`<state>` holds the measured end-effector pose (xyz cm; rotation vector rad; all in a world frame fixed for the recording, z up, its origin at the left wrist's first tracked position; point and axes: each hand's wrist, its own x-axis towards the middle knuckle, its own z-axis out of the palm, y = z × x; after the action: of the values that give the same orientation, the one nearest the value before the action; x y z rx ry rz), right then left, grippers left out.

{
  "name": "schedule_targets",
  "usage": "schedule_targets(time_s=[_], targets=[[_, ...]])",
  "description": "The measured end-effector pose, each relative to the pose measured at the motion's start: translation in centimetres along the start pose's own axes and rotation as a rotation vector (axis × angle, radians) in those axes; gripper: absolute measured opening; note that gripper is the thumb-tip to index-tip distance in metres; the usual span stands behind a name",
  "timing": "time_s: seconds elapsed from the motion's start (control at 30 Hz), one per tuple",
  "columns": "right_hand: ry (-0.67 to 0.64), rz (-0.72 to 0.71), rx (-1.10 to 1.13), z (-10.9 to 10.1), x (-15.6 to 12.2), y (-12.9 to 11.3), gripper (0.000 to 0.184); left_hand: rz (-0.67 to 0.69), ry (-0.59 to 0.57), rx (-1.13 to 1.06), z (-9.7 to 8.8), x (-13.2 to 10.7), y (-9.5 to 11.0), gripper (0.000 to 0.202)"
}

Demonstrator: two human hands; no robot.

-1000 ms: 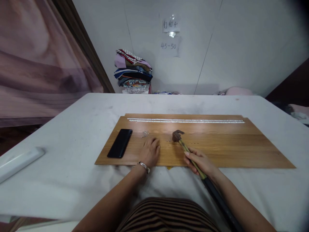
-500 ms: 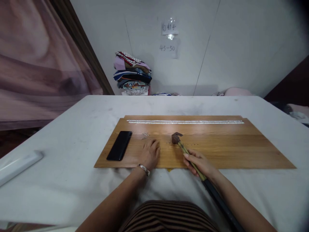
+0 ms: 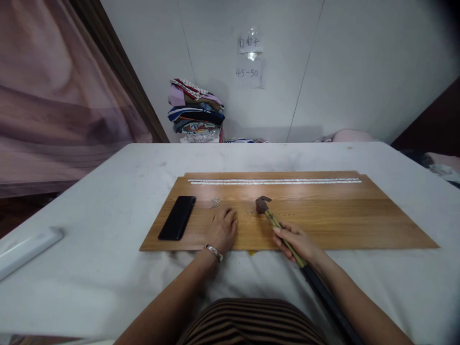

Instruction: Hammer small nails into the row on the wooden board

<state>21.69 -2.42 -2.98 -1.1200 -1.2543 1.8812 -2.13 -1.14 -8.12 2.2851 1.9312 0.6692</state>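
Observation:
A long wooden board (image 3: pixel 341 220) lies on the white table (image 3: pixel 108 268). My right hand (image 3: pixel 296 240) is closed round the handle of a hammer (image 3: pixel 273 220); its rusty head rests on the board beside a row of small dark dots, perhaps nails. My left hand (image 3: pixel 223 229) lies flat on the board with fingers together, a bracelet on the wrist. A few loose nails (image 3: pixel 214 203) lie just beyond it, and a black phone (image 3: pixel 177 217) sits on the board to its left.
A thin silvery strip (image 3: pixel 275 181) runs along the board's far edge. A white bar-shaped object (image 3: pixel 25 244) lies at the table's left edge. Folded clothes (image 3: pixel 196 110) are stacked by the wall, under paper labels. A curtain hangs at left.
The hammer head has dipped slightly and settled on the board. Both hands stay almost where they were; the view has shifted a little.

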Motion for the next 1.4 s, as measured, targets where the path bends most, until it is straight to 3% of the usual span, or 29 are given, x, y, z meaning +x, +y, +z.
schedule_targets(time_s=[1.4], targets=[[-0.006,-0.004,-0.019,0.02,0.00,0.13,0.041,0.001,0.015,-0.014,0.05,-0.10,-0.12,0.026]])
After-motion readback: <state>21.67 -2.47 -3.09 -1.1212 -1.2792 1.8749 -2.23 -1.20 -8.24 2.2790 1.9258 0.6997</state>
